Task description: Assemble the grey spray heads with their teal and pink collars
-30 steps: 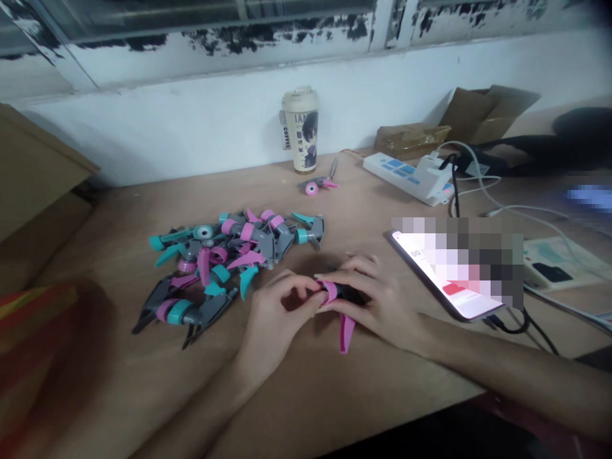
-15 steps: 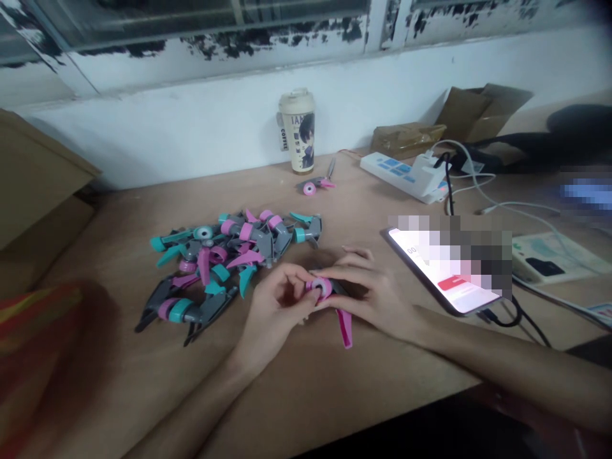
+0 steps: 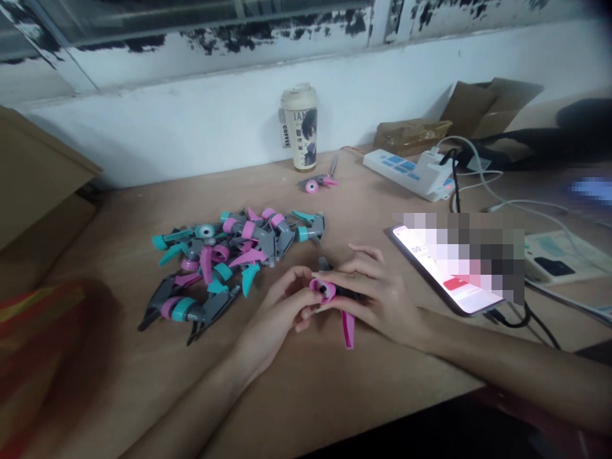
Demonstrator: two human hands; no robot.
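Both my hands meet over one spray-trigger head [image 3: 335,294], grey with a pink collar and a pink lever hanging down. My right hand [image 3: 377,296] wraps over its grey body. My left hand [image 3: 282,312] pinches the pink collar at its open end. A pile of similar grey trigger heads [image 3: 229,258] with pink and teal parts lies just left of my hands on the wooden table [image 3: 296,382].
A phone [image 3: 449,274] lies lit to the right of my hands, cable attached. Behind stand a coffee cup [image 3: 299,127], a lone pink-collared trigger head [image 3: 315,185], a power strip [image 3: 411,172] with cables, and cardboard [image 3: 478,105]. A brown box [image 3: 33,172] is at left.
My left fingers have shifted on the pink collar, which has turned a little; its open end faces up-left now. The hands stay in the same spot.
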